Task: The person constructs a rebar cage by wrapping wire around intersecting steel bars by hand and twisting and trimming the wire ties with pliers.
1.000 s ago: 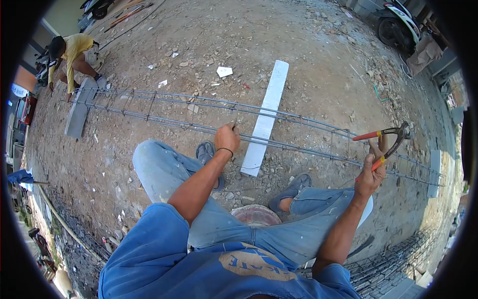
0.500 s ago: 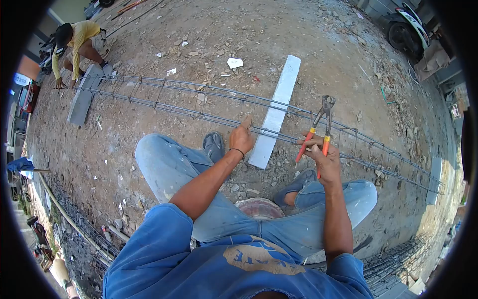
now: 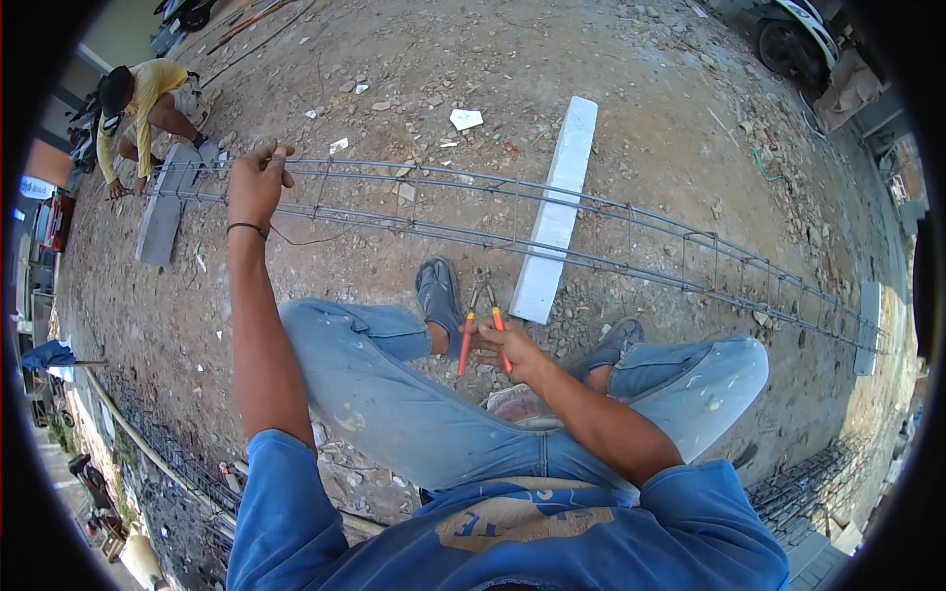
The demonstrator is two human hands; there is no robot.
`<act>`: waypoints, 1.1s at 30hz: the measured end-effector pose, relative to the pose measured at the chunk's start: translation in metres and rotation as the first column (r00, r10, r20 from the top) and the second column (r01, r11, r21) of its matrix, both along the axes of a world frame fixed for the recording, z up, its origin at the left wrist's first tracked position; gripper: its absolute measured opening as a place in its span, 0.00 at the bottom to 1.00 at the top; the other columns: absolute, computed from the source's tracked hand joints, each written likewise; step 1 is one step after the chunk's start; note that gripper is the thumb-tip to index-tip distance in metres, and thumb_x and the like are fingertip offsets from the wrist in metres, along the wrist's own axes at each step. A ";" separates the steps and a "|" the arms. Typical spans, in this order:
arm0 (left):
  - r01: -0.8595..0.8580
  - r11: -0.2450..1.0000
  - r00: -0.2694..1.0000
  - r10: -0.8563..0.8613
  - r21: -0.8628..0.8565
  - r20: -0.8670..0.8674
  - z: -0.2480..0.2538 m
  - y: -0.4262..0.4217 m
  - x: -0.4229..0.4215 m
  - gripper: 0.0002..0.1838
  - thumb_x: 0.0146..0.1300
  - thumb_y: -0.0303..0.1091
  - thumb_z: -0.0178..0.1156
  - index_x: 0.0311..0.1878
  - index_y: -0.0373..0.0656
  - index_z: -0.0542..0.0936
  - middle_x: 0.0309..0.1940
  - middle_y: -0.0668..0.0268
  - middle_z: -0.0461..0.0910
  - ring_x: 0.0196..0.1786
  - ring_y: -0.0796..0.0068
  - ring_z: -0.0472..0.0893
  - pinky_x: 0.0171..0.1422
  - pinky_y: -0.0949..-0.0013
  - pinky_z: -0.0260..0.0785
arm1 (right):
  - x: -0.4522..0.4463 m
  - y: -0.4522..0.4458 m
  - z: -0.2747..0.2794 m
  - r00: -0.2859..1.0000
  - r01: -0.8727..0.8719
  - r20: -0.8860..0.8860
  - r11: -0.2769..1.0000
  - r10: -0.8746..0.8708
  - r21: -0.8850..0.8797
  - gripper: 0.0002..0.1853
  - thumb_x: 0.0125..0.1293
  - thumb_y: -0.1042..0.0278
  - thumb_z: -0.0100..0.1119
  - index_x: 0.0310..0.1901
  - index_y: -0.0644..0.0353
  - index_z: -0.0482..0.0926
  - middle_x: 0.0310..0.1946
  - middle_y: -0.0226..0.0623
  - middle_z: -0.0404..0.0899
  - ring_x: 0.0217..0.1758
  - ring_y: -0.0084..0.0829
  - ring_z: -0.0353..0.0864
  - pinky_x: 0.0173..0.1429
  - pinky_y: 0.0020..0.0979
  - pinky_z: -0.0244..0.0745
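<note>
My left hand (image 3: 258,187) is closed over the left part of a long rebar cage (image 3: 463,234), fingers curled at its upper bars; what they grip is hidden. A thin dark wire (image 3: 305,242) curves out below this hand. Between my knees, my right hand (image 3: 507,347) holds pincers (image 3: 499,325) by their red handles, which are spread apart, with the dark jaws pointing away from me. The cage lies across a pale block (image 3: 557,217) near the middle, a grey block (image 3: 163,222) at left and another block (image 3: 868,325) at far right.
A co-worker in yellow (image 3: 153,84) crouches at the cage's left end, hands low by it. White fragments (image 3: 466,119) and rubble lie on the dirt ground. A motorbike (image 3: 788,44) stands at upper right. More rebar cages (image 3: 803,488) lie at lower right.
My left hand has moved far left along the cage from near the middle block. My right hand has brought the pincers left and down from the cage to between my knees.
</note>
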State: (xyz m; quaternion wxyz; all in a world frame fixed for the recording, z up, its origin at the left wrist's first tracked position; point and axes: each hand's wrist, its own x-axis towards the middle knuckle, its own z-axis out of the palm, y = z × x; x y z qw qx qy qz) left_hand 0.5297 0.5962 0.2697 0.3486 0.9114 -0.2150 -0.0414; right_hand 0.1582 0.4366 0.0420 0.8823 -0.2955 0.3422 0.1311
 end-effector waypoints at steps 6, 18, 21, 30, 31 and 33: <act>-0.017 0.998 1.000 0.018 -0.060 0.019 -0.032 -0.009 -0.016 0.14 0.74 0.37 0.58 0.47 0.36 0.87 0.20 0.67 0.82 0.25 0.81 0.75 0.33 0.70 0.65 | 0.036 0.053 -0.081 0.981 0.182 0.103 0.962 -0.164 -0.202 0.09 0.75 0.69 0.57 0.52 0.56 0.83 0.53 0.32 0.82 0.55 0.28 0.80 0.54 0.36 0.78; 0.039 0.984 0.998 -0.048 -0.177 -0.047 0.022 0.000 -0.046 0.16 0.78 0.37 0.54 0.52 0.34 0.85 0.24 0.67 0.82 0.32 0.81 0.76 0.46 0.72 0.68 | 0.079 0.082 -0.105 0.874 0.485 0.178 0.776 -0.453 -0.403 0.09 0.70 0.79 0.60 0.49 0.61 0.85 0.48 0.34 0.77 0.36 0.23 0.78 0.40 0.27 0.76; 0.082 0.977 0.994 -0.094 -0.196 -0.054 0.026 -0.003 -0.051 0.16 0.78 0.37 0.54 0.51 0.34 0.85 0.24 0.68 0.81 0.32 0.82 0.75 0.45 0.73 0.67 | 0.084 0.083 -0.108 0.886 0.451 0.146 0.742 -0.441 -0.497 0.10 0.70 0.78 0.59 0.50 0.62 0.84 0.49 0.34 0.75 0.36 0.24 0.78 0.40 0.27 0.77; 0.154 0.972 0.986 -0.164 -0.180 -0.038 0.015 -0.007 -0.044 0.16 0.77 0.40 0.56 0.54 0.41 0.85 0.25 0.72 0.80 0.25 0.90 0.62 0.30 0.78 0.52 | 0.092 0.095 -0.125 0.910 0.348 0.188 0.435 -0.369 -0.830 0.09 0.69 0.76 0.60 0.48 0.61 0.85 0.49 0.38 0.74 0.41 0.28 0.80 0.44 0.30 0.79; 0.157 0.970 0.986 -0.166 -0.184 -0.032 0.015 -0.008 -0.044 0.16 0.77 0.40 0.56 0.54 0.40 0.85 0.25 0.72 0.81 0.24 0.90 0.62 0.29 0.78 0.51 | 0.092 0.095 -0.124 0.916 0.329 0.170 0.439 -0.363 -0.836 0.10 0.68 0.76 0.61 0.49 0.60 0.85 0.50 0.40 0.74 0.45 0.31 0.81 0.48 0.32 0.80; 0.151 0.974 0.986 -0.160 -0.168 -0.043 0.017 -0.010 -0.046 0.16 0.77 0.40 0.56 0.54 0.40 0.85 0.25 0.72 0.81 0.24 0.90 0.62 0.29 0.78 0.51 | 0.088 0.089 -0.120 0.929 0.291 0.159 0.394 -0.334 -0.872 0.10 0.68 0.75 0.61 0.49 0.60 0.85 0.52 0.42 0.75 0.50 0.36 0.80 0.55 0.35 0.78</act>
